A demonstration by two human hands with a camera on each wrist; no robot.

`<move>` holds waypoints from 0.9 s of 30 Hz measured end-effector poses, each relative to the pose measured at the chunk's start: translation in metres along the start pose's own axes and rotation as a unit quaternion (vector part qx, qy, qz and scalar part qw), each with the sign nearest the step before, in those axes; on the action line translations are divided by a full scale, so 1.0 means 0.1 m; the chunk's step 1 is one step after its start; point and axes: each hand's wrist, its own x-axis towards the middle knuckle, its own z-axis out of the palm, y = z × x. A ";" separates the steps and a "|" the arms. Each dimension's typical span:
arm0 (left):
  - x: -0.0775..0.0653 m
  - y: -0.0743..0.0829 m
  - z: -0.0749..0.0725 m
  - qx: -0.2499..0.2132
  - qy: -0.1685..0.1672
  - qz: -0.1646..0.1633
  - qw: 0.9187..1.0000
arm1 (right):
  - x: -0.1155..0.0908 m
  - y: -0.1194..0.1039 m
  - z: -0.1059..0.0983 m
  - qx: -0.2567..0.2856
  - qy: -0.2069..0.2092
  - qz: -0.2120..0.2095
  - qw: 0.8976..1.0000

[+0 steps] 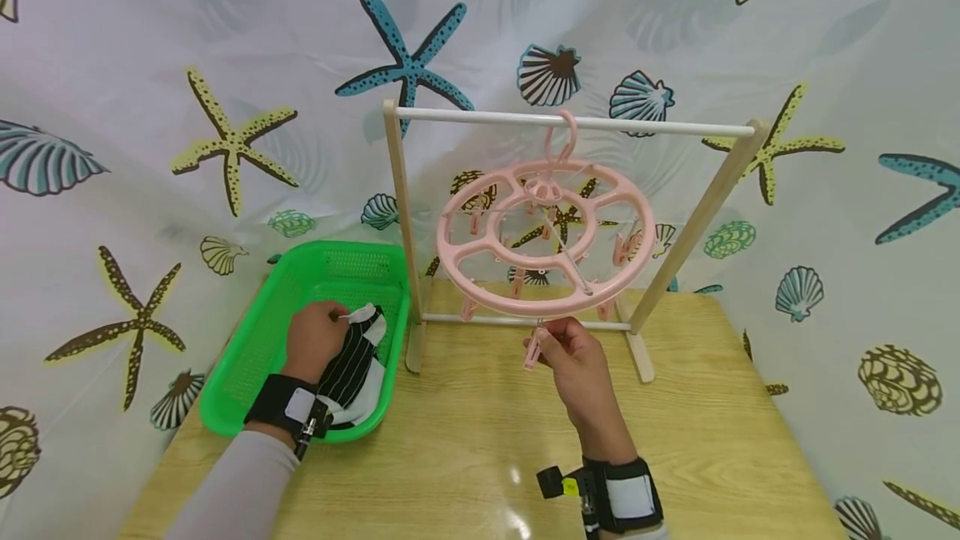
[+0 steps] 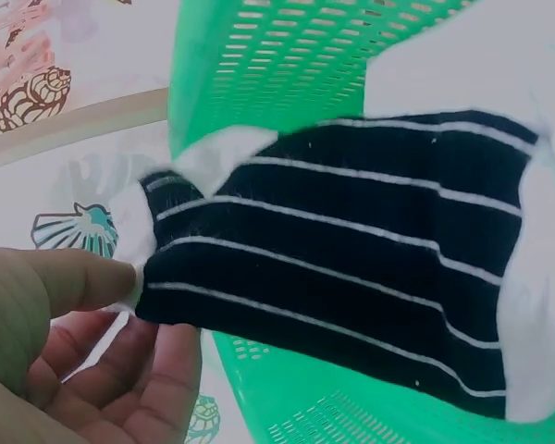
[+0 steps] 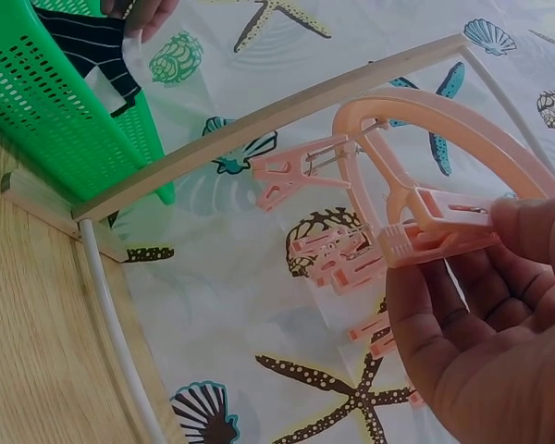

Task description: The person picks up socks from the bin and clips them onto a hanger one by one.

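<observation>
My left hand is over the green basket and pinches the white end of a black sock with thin white stripes. In the left wrist view the sock stretches away from the thumb and fingers, its far part still against the basket. My right hand pinches a pink clothespin hanging under the front rim of a round pink clip hanger. Up close in the right wrist view, thumb and fingers squeeze the clothespin's handles; whether its tips are parted is hard to tell.
The hanger hooks over the white rail of a wooden stand on the wood-grain table. Several other pink clothespins dangle from the hanger. More white fabric lies in the basket. A shell-print cloth hangs behind.
</observation>
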 end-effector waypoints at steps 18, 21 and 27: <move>-0.14 0.29 -0.17 -0.092 -0.016 -0.024 0.995 | -0.01 0.02 0.02 0.005 -0.004 -0.011 1.000; -0.24 0.46 -0.23 -0.112 -0.010 -0.011 0.994 | -0.01 0.02 0.02 0.004 -0.002 -0.011 1.000; -0.55 0.84 -0.14 -0.173 -0.005 0.031 0.984 | -0.01 0.02 0.01 0.016 -0.006 -0.017 1.000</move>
